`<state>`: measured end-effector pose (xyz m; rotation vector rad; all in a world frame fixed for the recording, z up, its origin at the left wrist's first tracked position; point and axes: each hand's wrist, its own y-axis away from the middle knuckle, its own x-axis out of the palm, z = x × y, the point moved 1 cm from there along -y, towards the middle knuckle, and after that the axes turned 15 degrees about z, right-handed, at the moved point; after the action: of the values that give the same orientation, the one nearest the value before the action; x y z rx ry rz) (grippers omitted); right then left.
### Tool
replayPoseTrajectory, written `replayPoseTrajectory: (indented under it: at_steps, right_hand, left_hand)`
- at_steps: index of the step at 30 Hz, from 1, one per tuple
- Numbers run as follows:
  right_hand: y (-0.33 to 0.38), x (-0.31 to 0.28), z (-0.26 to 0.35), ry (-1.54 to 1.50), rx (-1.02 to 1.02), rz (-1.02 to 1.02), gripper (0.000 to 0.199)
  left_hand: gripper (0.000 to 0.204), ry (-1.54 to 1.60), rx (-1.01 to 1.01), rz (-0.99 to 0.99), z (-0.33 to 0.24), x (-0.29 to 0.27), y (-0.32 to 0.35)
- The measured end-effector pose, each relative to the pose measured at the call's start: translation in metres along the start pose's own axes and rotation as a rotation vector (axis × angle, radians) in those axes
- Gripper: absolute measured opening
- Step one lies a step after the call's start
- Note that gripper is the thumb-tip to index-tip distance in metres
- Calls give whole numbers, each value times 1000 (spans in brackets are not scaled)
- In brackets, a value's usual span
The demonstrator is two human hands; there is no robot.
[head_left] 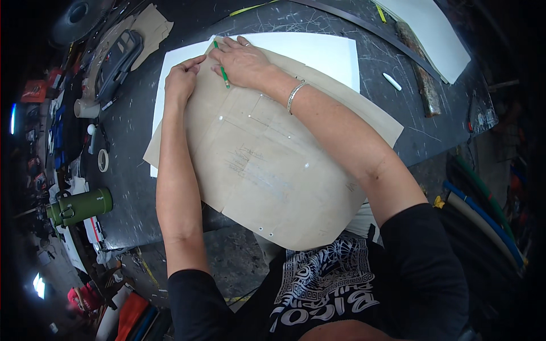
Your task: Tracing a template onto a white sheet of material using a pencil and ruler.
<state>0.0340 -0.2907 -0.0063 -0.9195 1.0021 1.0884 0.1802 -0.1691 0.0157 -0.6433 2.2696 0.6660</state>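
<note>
Fingers of the left hand (181, 79) are pressing flat on the brown paper pattern (267, 153), keeping it from sliding over the white sheet (318, 51). Near the top middle of the frame, the right hand (242, 59) is pinching a green pencil (222, 69) against the pattern's edge.

One brown paper pattern (267, 165), one white sheet (318, 51), one green pencil (222, 65), one green flask (85, 206), one tape roll (103, 160)

Bare dark table (392, 122) right of the brown pattern (267, 165); clutter (108, 68) crowds left.

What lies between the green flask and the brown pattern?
In the head view, only bare scratched table lies between the flask and the pattern; the tape roll sits just above that stretch.
</note>
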Motion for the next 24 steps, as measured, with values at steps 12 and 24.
replayPoseTrajectory:
  at_steps: [12,24]
  right_hand:
    - [6,1,1,-10,19,-17,42]
    - [5,5,-4,-25,1,-87,43]
  left_hand:
    - [25,64,-45,9,-7,0,5]
    - [24,-56,-31,-60,-13,8,11]
